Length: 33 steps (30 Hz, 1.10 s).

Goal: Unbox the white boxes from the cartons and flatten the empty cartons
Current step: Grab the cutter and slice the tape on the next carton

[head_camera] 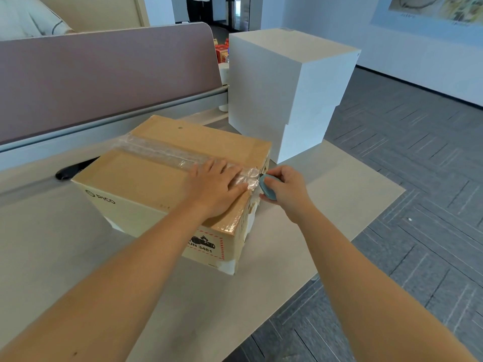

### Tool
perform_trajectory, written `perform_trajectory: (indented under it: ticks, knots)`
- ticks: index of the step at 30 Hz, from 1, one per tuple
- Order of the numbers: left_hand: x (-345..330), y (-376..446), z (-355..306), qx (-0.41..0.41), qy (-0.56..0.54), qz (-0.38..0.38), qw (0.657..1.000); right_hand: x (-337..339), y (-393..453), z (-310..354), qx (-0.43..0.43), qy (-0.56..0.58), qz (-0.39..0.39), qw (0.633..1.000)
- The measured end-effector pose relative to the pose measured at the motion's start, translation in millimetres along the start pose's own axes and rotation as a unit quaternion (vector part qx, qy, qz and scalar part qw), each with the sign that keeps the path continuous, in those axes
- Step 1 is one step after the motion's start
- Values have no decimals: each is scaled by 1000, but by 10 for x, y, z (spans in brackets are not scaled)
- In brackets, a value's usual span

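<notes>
The right hand (285, 192) curls round a small blue-grey cutter (267, 188), its tip at the near end of the clear tape (167, 155) along the top seam of the brown carton (167, 189). The left hand (214, 189) lies flat, fingers straight, pressing the carton's top just beside the cutter. The carton sits on the pale desk (326, 205); two stacked white boxes (285, 92) stand just behind it.

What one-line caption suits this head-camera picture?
Left hand presses on a taped carton while right hand holds a blue cutter at its edge.
</notes>
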<state>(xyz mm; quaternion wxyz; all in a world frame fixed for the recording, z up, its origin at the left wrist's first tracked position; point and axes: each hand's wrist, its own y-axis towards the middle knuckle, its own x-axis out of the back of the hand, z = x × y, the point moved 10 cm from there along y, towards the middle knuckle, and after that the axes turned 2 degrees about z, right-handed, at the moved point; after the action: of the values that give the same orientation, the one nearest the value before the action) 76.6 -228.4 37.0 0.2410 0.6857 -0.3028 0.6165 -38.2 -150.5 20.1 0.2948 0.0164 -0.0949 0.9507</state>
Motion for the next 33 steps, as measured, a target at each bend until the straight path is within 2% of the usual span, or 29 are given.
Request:
perform_trajectory:
  ticks: [8, 13, 17, 28, 33]
  knots:
    - [8, -4, -15, -2, 6, -3, 1000, -61, -72, 3, 7, -27, 27, 999]
    - [2, -13, -4, -4, 0, -5, 1000, 15, -96, -162, -35, 78, -26, 996]
    - [-5, -8, 5, -7, -4, -3, 1000, 149, -95, -142, -27, 65, -74, 995]
    - [16, -11, -17, -9, -2, -11, 1000, 6, -12, -42, -10, 23, -60, 998]
    - [22, 5, -1, -6, -11, -12, 1000, -61, -21, -41, 0, -10, -5, 1000]
